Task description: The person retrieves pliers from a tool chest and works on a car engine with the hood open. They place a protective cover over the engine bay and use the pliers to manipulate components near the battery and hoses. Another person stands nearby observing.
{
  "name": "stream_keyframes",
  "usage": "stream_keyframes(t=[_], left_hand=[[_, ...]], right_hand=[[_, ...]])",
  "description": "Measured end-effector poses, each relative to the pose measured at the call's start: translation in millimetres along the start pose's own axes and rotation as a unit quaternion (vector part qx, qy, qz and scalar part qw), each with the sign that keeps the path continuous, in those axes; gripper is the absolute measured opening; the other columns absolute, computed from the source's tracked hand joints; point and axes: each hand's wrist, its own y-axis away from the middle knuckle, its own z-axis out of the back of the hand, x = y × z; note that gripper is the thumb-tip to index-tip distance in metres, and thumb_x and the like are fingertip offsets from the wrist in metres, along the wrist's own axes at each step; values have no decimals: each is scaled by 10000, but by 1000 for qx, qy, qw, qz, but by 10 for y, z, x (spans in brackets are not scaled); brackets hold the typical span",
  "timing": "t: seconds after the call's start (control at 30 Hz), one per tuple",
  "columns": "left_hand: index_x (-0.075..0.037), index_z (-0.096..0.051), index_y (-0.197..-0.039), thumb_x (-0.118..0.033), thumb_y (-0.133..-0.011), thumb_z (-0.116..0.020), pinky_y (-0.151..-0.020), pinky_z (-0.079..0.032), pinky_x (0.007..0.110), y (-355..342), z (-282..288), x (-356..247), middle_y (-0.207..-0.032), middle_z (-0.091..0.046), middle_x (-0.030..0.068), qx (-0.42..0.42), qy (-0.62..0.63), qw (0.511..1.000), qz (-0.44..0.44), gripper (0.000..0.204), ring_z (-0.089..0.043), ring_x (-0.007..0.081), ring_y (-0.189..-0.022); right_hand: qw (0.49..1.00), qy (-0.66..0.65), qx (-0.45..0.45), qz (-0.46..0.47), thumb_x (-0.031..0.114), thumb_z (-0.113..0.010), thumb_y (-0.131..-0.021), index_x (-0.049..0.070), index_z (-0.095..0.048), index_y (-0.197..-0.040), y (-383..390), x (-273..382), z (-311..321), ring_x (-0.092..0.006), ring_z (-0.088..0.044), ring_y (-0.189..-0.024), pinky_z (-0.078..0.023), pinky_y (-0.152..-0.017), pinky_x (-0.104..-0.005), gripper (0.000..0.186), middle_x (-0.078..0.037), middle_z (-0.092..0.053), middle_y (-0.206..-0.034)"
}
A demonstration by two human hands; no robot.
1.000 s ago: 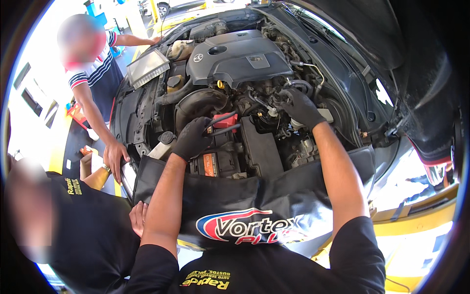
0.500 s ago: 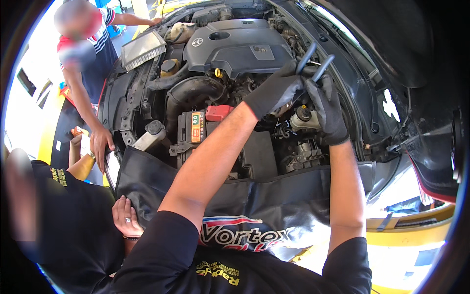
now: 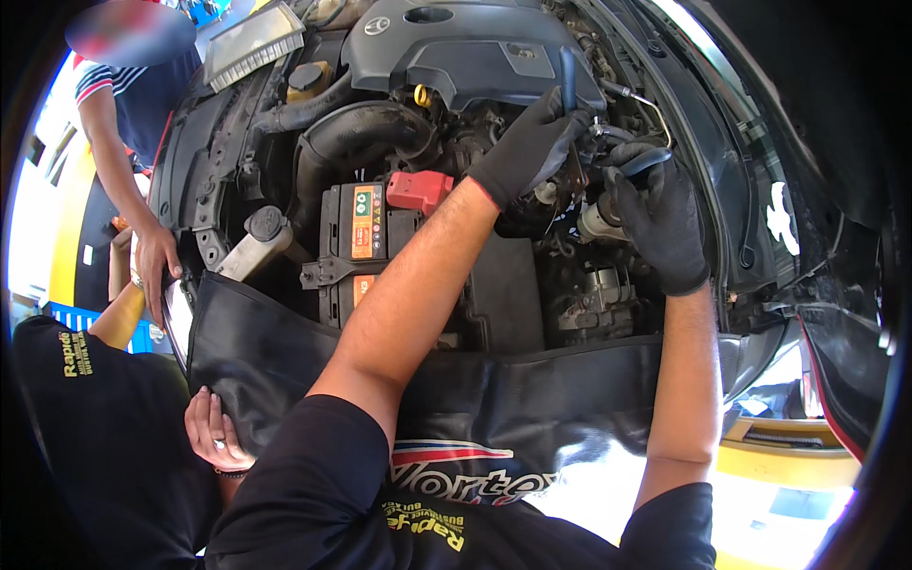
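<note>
Orange-labelled battery (image 3: 367,239); white-lettered black drape (image 3: 532,399); left hand (image 3: 534,150), right hand (image 3: 663,228) on blue-handled tool (image 3: 568,74).

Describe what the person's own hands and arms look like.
The left hand and right hand wear close-fitting black gloves, greyer toward the left palm, with a thin reddish edge at the left cuff. The forearms are bare up to short black sleeves; no markings show on them.
</note>
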Motion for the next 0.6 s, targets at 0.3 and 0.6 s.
stream_keyframes(t=[0.3,0.6], left_hand=[[-36,-592,-1280,-81,-1054,-550,-903,-508,259,48,194,114,-1123,-654,14,54,66,996,33,234,-602,83,-1009],[-39,-606,-1263,-46,-1028,-567,-929,-506,272,39,147,115,-1131,-660,24,41,62,997,16,239,-613,104,-1024]], right_hand=[[998,31,47,26,68,-699,-923,21,-591,-1107,-15,21,-124,-342,-692,-887,-541,-809,-422,218,-162,-678,-1000],[996,19,85,3,-6,-670,-930,10,-605,-1098,-10,14,-43,-230,-647,-942,-515,-851,-357,181,-121,-651,-1032]])
